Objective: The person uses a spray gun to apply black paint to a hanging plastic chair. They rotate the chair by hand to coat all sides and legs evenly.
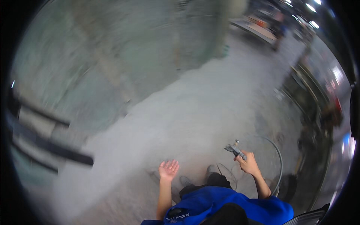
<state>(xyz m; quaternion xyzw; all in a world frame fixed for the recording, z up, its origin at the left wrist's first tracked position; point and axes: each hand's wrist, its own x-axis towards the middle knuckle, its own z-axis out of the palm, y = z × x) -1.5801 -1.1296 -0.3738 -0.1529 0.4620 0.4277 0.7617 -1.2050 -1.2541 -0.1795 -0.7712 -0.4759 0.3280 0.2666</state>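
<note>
Gripping a grey gun-shaped tool [235,149] in one fist, the other palm bare

From where I stand, the right hand [249,164] is closed around the rear of the tool, with its head sticking out forward and leftward over the pale floor [187,108]. A small fitting rises from the top. The left hand [168,170] is turned palm up, fingers extended, with nothing in it, well apart from the tool.

The grey sheen suggests metal to me, so I'd expect something stiff, hard and a bit heavy for its size, though easy enough for one hand. It doesn't look fragile, except perhaps that little fitting; a dusty or oily palm might make it slippery. The handle, where the fist already sits, seems the place to hold it, keeping fingers off the head.

A grey hose [279,159] curves past the right forearm; I can't make out whether it joins the tool. It looks springy, and would likely tug at the wrist if it is connected.

As for writing, pale lettering [182,216] shows on the blue shirt [225,197], upside down from here. I can make out no label on the tool, small and soft as it appears.
</note>
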